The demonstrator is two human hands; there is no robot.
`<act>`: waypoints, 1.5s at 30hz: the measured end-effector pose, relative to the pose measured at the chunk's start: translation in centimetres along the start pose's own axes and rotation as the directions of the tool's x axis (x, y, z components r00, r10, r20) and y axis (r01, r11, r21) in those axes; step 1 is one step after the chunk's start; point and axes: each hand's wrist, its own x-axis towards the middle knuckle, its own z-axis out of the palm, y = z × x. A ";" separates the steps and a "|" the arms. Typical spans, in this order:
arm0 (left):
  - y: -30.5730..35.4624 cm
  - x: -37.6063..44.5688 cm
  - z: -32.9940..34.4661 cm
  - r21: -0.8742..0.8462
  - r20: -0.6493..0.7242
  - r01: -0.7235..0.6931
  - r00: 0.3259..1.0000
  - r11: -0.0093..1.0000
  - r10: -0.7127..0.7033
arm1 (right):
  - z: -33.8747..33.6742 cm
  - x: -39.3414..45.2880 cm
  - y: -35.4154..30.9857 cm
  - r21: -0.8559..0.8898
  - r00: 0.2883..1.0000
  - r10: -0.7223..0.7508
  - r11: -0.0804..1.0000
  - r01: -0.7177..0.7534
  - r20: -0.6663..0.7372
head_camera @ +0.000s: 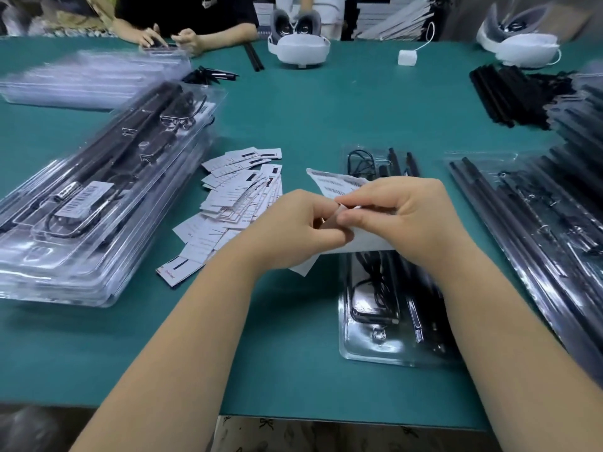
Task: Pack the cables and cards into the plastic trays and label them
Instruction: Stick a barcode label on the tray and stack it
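At a green table (293,125), we see two bare hands meet above a clear plastic tray (368,347) that holds a coiled black cable (372,288) and black rods. The left hand (293,226) and the right hand (408,213) both have their fingers curled, pinching a strip of barcode labels (336,184) between them — the fingertips touch at the strip's lower edge, and the printed end sticks up past the knuckles. Just left of the hands lies a loose heap of white cards (235,203), fanned over one another. Further left stands a stack of closed trays (98,197), the top one bearing a barcode sticker (83,199). More filled trays (538,230) lie along the right edge — blurred, so we cannot tell how many. Across the table a second person's hands (169,39) work beside another tray pile, and a white headset (298,44) rests near a small white box (408,57).
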 end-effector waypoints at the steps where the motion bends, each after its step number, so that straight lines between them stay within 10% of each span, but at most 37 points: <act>1: 0.0 0.0 0.0 0.001 0.001 0.003 1.000 1.000 -0.003 | -0.1 0.0 0.1 0.041 1.000 0.022 0.999 -0.023 0.016; 8: -0.1 0.2 -0.1 0.010 -0.051 0.025 0.998 1.000 -0.025 | -0.9 0.2 0.2 0.196 0.978 0.197 0.964 -0.180 -0.070; 11: -0.1 0.5 -0.7 -0.110 -0.208 0.085 0.972 0.990 -0.106 | -1.0 0.7 0.9 0.500 0.867 0.448 0.814 -0.295 -0.219; 17: -1.2 0.8 -4.7 -0.477 -0.565 0.180 0.687 0.860 -0.457 | -2.1 0.8 2.4 0.788 0.675 0.701 0.542 -0.293 -0.231; 22: -3.6 0.6 -4.4 0.128 -0.577 0.667 0.652 0.734 -0.492 | -1.7 0.8 2.7 0.787 0.701 0.688 0.532 -0.313 -0.187; 26: -2.4 1.0 -2.4 0.484 -0.651 0.638 0.720 0.599 -0.241 | -1.9 1.0 3.2 0.778 0.696 0.696 0.531 -0.335 -0.176; 32: 0.4 1.7 3.2 0.550 -0.121 -0.057 0.982 0.833 0.147 | -1.9 1.1 2.5 0.772 0.728 0.666 0.545 -0.329 -0.160; 37: 0.2 1.7 5.2 0.629 0.204 -0.086 0.977 0.772 -0.057 | -2.6 1.5 2.8 0.756 0.699 0.674 0.582 -0.300 -0.241; 45: 1.1 0.5 7.3 0.619 0.189 -0.044 0.978 0.784 -0.094 | -3.8 1.6 3.2 0.722 0.646 0.726 0.576 -0.385 -0.235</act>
